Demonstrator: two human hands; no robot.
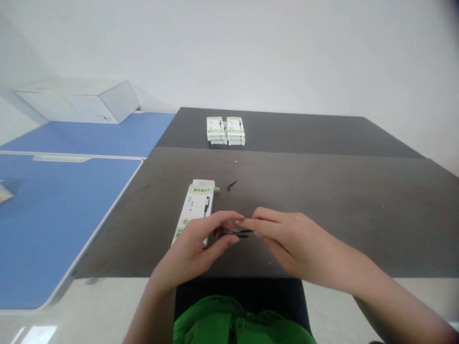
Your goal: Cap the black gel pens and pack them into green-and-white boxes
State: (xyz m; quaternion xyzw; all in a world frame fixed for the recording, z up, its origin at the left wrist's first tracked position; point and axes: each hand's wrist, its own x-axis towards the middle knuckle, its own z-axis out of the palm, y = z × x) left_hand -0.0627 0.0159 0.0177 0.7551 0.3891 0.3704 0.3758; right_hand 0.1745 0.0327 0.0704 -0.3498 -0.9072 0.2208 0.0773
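Low over the near table edge, my left hand [204, 239] is closed around a few thin black pens [234, 232], thumb below and fingers above. My right hand [287, 234] is bent over their right ends, its fingertips closed on them and meeting the left fingertips. How many pens there are cannot be made out. Partly behind my left hand lies an open white and green pen box [195, 203] with a pen printed on it, its end flap facing away from me. Beyond my hands, a small black clip-like piece [232, 185] rests on the table.
Two stacks of similar small boxes [225, 130] stand at the back of the dark table [322, 191]. A tiny white scrap [235, 161] lies in front of them. On the left, blue-topped tables [60, 200] adjoin, with a large white carton [79, 100] at the back.
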